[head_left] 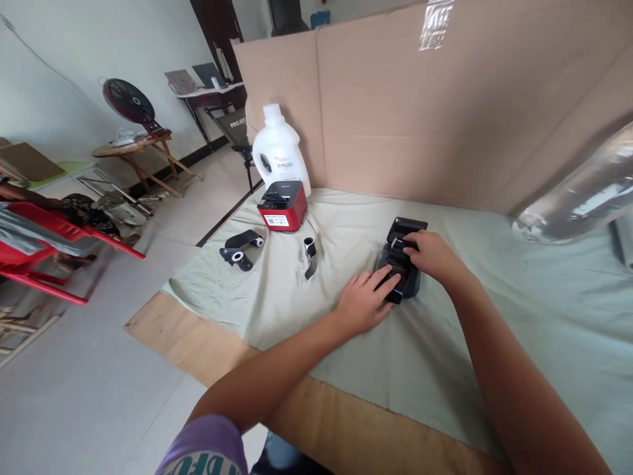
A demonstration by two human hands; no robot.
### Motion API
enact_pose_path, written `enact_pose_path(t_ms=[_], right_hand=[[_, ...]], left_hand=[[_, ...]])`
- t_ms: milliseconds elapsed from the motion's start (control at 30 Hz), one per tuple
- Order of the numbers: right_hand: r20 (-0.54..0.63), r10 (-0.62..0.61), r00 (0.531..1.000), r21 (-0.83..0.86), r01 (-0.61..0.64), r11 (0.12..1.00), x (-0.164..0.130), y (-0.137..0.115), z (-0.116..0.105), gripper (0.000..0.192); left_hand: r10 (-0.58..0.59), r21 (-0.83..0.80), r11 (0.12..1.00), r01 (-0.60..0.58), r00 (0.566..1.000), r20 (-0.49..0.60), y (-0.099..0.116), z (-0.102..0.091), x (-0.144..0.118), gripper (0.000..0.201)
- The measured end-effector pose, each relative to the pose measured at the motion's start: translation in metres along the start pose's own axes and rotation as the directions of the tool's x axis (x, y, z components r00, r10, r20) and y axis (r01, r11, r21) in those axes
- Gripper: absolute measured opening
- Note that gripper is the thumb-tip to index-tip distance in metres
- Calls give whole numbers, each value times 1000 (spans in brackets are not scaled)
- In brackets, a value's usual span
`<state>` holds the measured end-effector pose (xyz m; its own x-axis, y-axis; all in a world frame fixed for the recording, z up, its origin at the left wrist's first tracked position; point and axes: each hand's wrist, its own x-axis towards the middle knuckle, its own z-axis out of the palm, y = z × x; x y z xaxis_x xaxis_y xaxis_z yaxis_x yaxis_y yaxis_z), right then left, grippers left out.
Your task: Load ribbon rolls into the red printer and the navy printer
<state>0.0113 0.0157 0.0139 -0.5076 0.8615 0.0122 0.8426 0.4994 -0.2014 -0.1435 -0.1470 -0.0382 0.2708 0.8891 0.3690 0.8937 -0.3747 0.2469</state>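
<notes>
A small dark machine (411, 285) with its black lid (406, 227) raised stands on the cloth between my hands. My left hand (363, 302) rests against its near left side, fingers stretched over the black front part. From the right, my right hand (431, 254) reaches into the machine below the lid. Its thumb and fingers are bent together at a small black part with a light edge, mostly covered by the fingers. Left of my hands lies a black roll with a pale core (309, 246), a dark strip trailing from it.
Farther left lie more black rolls (241, 258) with pale cores. A red and black box-shaped device (284, 211) stands before a white jug (279, 148). Cardboard (420, 112) walls the back. A shiny wrapped cylinder (578, 191) lies right. Someone sits on a red chair (44, 231).
</notes>
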Motion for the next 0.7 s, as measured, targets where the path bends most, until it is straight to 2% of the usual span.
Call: enact_pose_path(t_ms=[100,233,400,467,533,633,700], right_hand=[[4,18,1000,-53,-18,998,-5,-6,0,36],[-78,50,996,-47,-54,997,-12,-16,1,38],[-67,103,992,-40,-106,994,-16,-18,3,26],[-93,114,989,1,-114,993,-16,-16,2,23],[-202,124,972,74,-111,991,-16,-13,0,23],[-423,126,897,159,-63,985,-13,-6,-3,34],[-469,99,877,175,-17,984,-10,1,-4,41]], left_hand=[[14,4,1000,-14,1000,8,0,2,-1,54],[18,4,1000,-18,1000,9,-1,5,-1,54],[42,-21,999,-42,999,-2,-3,4,0,56],[13,-46,999,-14,999,-31,0,3,-1,55],[-76,-68,995,72,995,-57,4,1,-3,54],[-200,-112,975,194,979,-47,12,1,-7,53],[-255,-207,948,243,967,-29,14,2,-8,51]])
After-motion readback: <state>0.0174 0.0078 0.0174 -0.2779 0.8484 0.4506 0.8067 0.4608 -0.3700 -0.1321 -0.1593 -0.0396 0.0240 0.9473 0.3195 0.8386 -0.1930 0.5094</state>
